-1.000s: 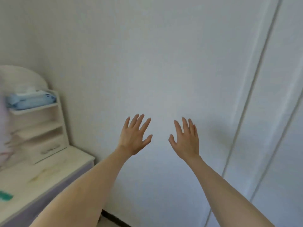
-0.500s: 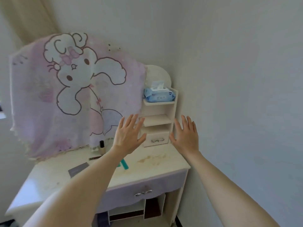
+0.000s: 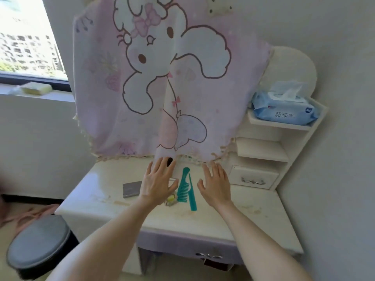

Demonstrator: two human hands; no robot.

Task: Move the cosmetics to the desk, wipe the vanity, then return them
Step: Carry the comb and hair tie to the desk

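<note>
The cream vanity top (image 3: 253, 222) carries two teal combs (image 3: 187, 187), a grey compact case (image 3: 132, 189), a small yellow item (image 3: 171, 199) and a dark bottle cap (image 3: 169, 161) that my fingers partly hide. My left hand (image 3: 157, 182) hovers spread above the compact and the yellow item, holding nothing. My right hand (image 3: 216, 184) hovers spread just right of the combs, also empty. Brownish stains mark the top.
A pink cartoon cloth (image 3: 166, 78) hangs over the mirror behind the vanity. A white shelf unit (image 3: 269, 151) at the right holds a blue wipes pack (image 3: 284, 110) and has a small drawer (image 3: 253, 177). A grey round stool (image 3: 38, 244) stands at lower left, below a window (image 3: 26, 37).
The view has swung from the bare wall to the left and down onto the vanity. Both hands stay spread and empty, now over the items on the top.
</note>
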